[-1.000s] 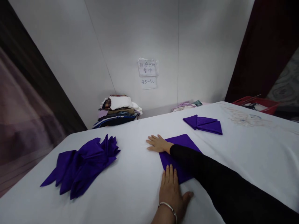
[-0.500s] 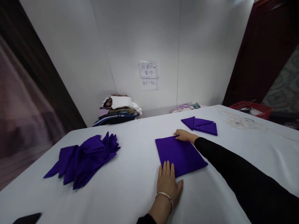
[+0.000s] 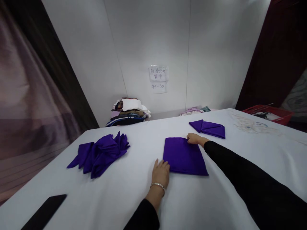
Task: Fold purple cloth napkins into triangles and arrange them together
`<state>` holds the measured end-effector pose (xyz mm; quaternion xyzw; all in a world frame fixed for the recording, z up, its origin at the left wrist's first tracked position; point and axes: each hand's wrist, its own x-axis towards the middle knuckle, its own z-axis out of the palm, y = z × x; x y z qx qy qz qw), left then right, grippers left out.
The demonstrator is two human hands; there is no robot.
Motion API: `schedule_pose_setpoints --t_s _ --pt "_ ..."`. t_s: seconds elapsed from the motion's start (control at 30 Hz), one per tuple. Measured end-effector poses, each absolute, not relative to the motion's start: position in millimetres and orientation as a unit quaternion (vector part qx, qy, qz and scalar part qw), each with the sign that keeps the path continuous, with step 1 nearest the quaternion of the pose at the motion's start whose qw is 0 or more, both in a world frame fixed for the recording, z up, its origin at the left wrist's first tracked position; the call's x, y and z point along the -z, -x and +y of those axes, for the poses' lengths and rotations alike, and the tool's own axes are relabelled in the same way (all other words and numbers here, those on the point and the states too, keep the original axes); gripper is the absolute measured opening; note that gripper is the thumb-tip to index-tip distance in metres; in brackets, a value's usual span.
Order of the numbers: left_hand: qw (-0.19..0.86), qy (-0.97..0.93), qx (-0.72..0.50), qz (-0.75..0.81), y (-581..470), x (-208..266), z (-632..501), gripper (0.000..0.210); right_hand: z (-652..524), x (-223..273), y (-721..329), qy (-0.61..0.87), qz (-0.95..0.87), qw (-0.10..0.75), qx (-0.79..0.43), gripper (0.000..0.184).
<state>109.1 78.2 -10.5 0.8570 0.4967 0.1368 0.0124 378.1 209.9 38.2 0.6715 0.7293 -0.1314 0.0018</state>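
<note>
A big white tablecloth [image 3: 192, 204] covers the counter [image 3: 134, 198]. On it lie a flat, square purple napkin [image 3: 183, 156] in the middle, a bunched-up purple cloth [image 3: 103, 155] on the left, and a pointy folded napkin [image 3: 213, 130] farther back on the right. A flat black thing [image 3: 45, 212] lies near the front left.

The right hand [image 3: 193, 139], spread at the left side of the purple cloth [image 3: 183, 156] a second ago, now closes its fingers on the far edge. The cloth lies turned, squarer to the person. The left hand [image 3: 161, 174], flat before, bends its fingers at the near-left corner. A dark flat object [image 3: 44, 212] comes into view.
</note>
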Motion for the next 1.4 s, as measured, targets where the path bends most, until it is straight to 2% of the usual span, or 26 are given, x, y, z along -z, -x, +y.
schedule_pose_setpoints --t_s 0.2,0.3,0.37,0.47,0.53,0.6,0.67,0.77,1.0,1.17,1.4 --pt "-0.031 -0.797 -0.104 0.595 -35 -11 106 0.037 131 -30 -361 -0.634 0.729 -0.061 0.251 0.038" --pt "-0.020 -0.749 -0.109 0.653 -15 -10 108 0.039 90 -13 -351 -0.603 0.692 -0.146 0.369 0.048" --pt "-0.009 -0.725 -0.124 0.677 -13 -9 100 0.039 72 -5 -351 -0.609 0.662 -0.179 0.400 0.054" --pt "0.009 -0.728 -0.146 0.669 -24 -10 82 0.039 60 -6 -357 -0.635 0.696 -0.168 0.289 0.056" --pt "0.019 -0.752 -0.154 0.641 -36 -10 70 0.038 58 -13 -358 -0.623 0.740 -0.167 0.191 0.050" --pt "0.023 -0.775 -0.159 0.611 -48 -10 62 0.038 59 -20 -349 -0.579 0.781 -0.187 0.141 0.043" --pt "0.019 -0.786 -0.157 0.597 -57 -10 59 0.042 63 -23 -331 -0.524 0.815 -0.209 0.135 0.042" --pt "0.003 -0.779 -0.135 0.612 -64 -8 62 0.050 71 -18 -288 -0.467 0.845 -0.213 0.147 0.049" --pt "0.008 -0.744 -0.044 0.667 -65 10 73 0.065 107 -4 -211 -0.414 0.889 -0.116 0.157 0.061" --pt "0.021 -0.736 -0.038 0.676 -66 12 72 0.074 139 7 -235 -0.450 0.879 -0.082 0.136 0.068" --pt "0.034 -0.732 -0.039 0.679 -67 13 72 0.075 169 20 -305 -0.565 0.817 -0.062 0.094 0.069"
